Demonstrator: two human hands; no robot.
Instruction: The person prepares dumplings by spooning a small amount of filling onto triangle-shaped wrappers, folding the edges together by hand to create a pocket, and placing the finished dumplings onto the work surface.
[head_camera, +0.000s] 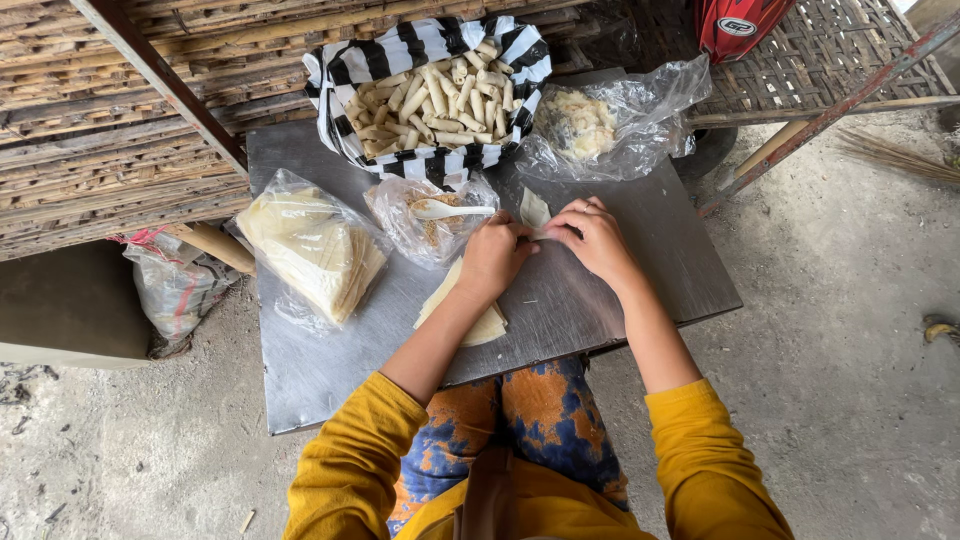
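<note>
Both my hands meet over the middle of a metal table (330, 370). My left hand (492, 256) and my right hand (594, 238) pinch a small pale wrapper roll (541, 236) between their fingertips. Under my left wrist lies a small stack of triangular pale wrappers (487, 325). Just beyond my left hand sits a clear bag of brown filling (420, 232) with a white spoon (452, 211) in it. One loose wrapper piece (533, 207) lies next to my right hand.
A black-and-white striped bag (432, 92) full of finished rolls stands at the table's far edge. A clear bag of wrappers (308, 250) lies left, another clear bag (600, 125) far right. Bamboo slats (90, 120) line the back; a red helmet (735, 25) hangs top right.
</note>
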